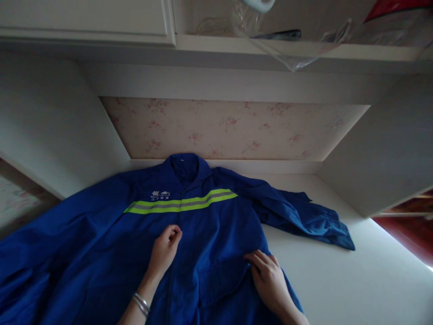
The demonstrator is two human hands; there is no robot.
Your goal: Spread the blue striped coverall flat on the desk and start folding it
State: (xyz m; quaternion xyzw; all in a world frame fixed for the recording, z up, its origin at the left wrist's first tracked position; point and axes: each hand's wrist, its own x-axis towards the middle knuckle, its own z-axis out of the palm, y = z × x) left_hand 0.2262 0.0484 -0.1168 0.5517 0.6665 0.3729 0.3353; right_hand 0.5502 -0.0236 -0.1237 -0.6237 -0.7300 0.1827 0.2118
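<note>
A blue work jacket [230,230] lies spread front side up on a white surface, its collar toward the back wall. Across the chest runs a yellow-green and grey reflective stripe [158,207], with a white printed logo [160,195] above its left part. My left hand [166,246] is over the middle front near the placket, fingers curled closed; what they hold, if anything, is hidden. At the lower right, my right hand [265,273] has its fingers bent onto the jacket at the edge of a pocket flap [221,277], gripping the cloth there. Silver bangles circle my left wrist.
The white surface [338,280] is walled in by side panels left and right and a floral back panel [230,131]. Overhead, a shelf edge [209,44] bears clear plastic wrapping [294,58] that hangs over it. One sleeve [304,221] extends right; the other reaches the left picture edge.
</note>
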